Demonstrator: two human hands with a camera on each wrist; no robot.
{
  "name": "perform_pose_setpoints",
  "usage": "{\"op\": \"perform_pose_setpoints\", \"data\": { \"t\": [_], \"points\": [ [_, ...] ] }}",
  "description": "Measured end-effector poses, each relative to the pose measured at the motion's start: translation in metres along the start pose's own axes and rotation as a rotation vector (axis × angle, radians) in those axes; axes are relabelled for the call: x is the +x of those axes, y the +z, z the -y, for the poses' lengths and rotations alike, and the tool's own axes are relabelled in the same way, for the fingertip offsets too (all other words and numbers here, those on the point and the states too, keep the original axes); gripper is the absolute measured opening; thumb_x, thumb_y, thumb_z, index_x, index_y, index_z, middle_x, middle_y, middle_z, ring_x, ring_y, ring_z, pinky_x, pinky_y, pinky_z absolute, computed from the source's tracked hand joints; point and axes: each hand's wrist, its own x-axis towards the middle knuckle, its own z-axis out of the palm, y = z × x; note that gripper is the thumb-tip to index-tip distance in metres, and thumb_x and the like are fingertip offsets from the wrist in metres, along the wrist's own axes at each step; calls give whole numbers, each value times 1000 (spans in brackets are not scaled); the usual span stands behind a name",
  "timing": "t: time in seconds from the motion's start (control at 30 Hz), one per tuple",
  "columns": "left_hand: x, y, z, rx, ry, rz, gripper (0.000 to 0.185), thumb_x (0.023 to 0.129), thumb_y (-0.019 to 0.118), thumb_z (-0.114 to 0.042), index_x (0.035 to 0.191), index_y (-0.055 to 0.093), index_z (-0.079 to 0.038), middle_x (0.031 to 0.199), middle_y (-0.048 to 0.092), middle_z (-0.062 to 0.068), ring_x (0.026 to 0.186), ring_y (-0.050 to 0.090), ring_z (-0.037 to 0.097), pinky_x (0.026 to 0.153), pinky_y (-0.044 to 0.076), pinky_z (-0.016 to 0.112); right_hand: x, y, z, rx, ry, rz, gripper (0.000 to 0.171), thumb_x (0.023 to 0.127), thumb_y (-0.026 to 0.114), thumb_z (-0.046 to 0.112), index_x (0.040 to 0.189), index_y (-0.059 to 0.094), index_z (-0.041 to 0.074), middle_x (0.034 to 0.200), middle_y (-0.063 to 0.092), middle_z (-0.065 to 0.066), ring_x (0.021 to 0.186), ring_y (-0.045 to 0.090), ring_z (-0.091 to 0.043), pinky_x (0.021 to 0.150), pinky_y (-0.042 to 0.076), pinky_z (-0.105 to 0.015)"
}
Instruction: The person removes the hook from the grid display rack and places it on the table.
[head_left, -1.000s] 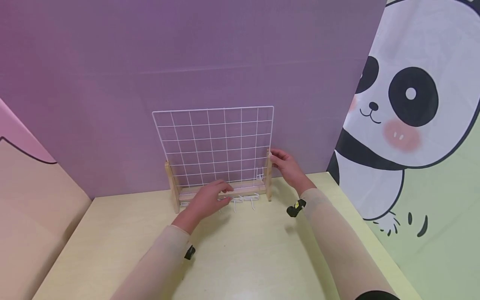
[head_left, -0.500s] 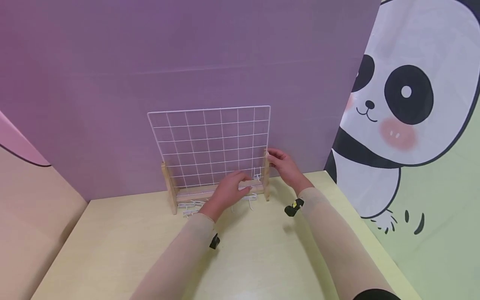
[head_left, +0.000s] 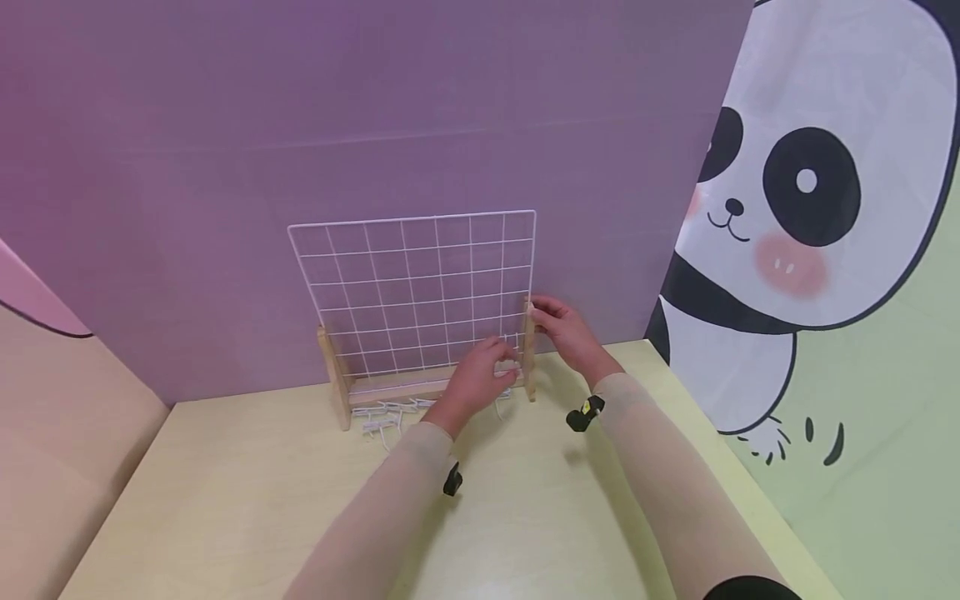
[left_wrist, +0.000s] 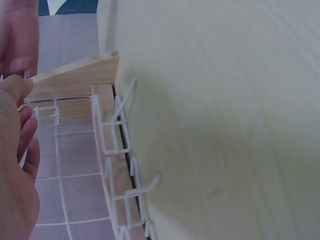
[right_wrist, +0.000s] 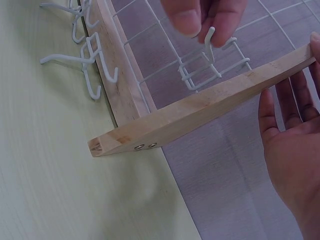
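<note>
the left hand (head_left: 474,379) has its grip nearly closed, thumb and fingertips (right_wrist: 189,20) pinching a small white wire hook (right_wrist: 210,44) that sits on the lowest rows of the white wire grid panel (head_left: 411,292), near its right edge. the right hand (head_left: 566,331) keeps a loose, open grip, its straight fingers (right_wrist: 300,97) lying along the upright pale wooden post (right_wrist: 210,107) at the panel's right side and touching it. the panel is thin round wire welded into squares, standing upright in a smooth, square-cut pale wooden base (head_left: 390,388) with a post at each end; two small metal screw heads (right_wrist: 145,146) show in the post's foot. more loose white wire hooks (head_left: 386,414) lie in a tangle on the smooth pale yellow worktop (head_left: 247,500), touching the front of the base. the stand sits at the worktop's far edge, just in front of a matte purple wall (head_left: 375,108), so room behind it is tight, while the worktop in front of the hooks lies open. a panda-print panel (head_left: 795,217) borders the right side.
</note>
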Motion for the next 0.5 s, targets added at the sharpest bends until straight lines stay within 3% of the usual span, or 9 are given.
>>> {"op": "perform_pose_setpoints", "data": {
  "t": [0.33,0.5],
  "points": [
    [3,10,2,-66,-56,-62,15,103,78,-14,117,78,-7,119,74,7,117,71,30,105,59,46,3,-2,-3,-9,9,9,42,113,64,16,151,62,-2,144,65,-19,119,64,-17,110,51,-36],
    [4,13,-1,-64,-88,-103,12,102,80,-14,112,80,-7,114,76,7,112,72,29,101,60,45,3,-3,-5,-20,5,6,42,113,64,17,151,63,-1,140,68,-14,119,64,-17,111,52,-36]
  ]
}}
